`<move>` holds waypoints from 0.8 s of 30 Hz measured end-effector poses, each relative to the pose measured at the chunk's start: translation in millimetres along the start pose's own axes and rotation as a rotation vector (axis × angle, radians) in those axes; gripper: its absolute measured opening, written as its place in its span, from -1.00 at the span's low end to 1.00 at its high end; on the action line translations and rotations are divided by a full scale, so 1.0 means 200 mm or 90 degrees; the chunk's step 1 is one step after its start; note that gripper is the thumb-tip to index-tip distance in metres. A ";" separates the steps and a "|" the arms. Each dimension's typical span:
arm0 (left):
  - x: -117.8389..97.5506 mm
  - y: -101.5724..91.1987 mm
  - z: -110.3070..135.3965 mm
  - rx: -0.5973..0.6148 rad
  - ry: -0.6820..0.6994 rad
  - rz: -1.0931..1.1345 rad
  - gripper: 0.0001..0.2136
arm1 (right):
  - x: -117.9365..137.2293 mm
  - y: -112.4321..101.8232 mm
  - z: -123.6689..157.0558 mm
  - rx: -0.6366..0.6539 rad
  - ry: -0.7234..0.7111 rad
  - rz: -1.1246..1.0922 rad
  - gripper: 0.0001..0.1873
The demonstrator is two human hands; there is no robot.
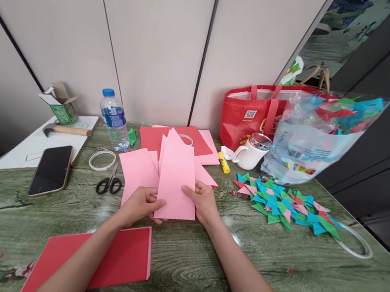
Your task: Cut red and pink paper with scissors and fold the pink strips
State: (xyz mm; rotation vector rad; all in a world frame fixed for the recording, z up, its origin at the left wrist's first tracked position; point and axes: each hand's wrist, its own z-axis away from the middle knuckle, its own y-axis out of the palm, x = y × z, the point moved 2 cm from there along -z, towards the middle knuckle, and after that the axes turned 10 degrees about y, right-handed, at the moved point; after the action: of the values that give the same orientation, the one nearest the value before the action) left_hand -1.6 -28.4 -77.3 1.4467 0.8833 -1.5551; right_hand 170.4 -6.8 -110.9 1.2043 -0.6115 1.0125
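Several pink paper strips are held up between my two hands above the table, fanned a little at the top. My left hand pinches their lower left edge. Along the right edge my right hand grips them, thumb on the front face. Behind them lie more pink sheets and a red sheet with a white ring on it. Under my left forearm rests a stack of red paper with a pink edge showing.
Left: scissors, tape ring, water bottle, phone, hammer, small box. Right: glue stick, white mug, red bag, plastic bag of folded paper, chain of folded paper pieces.
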 end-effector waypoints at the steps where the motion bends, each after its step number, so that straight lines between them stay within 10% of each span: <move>1: 0.00 0.00 0.00 0.002 -0.002 0.003 -0.62 | 0.00 0.00 0.00 -0.002 -0.001 0.000 -0.57; 24: 0.01 0.02 0.02 0.117 0.004 0.006 -0.63 | 0.02 0.00 0.01 -0.014 -0.018 -0.026 -0.60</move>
State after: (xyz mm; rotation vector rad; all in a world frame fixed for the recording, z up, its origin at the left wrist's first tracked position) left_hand 0.1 -33.2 -79.4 1.5826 0.7519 -1.6606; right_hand 172.8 -8.2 -106.0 1.2099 -0.6162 0.9530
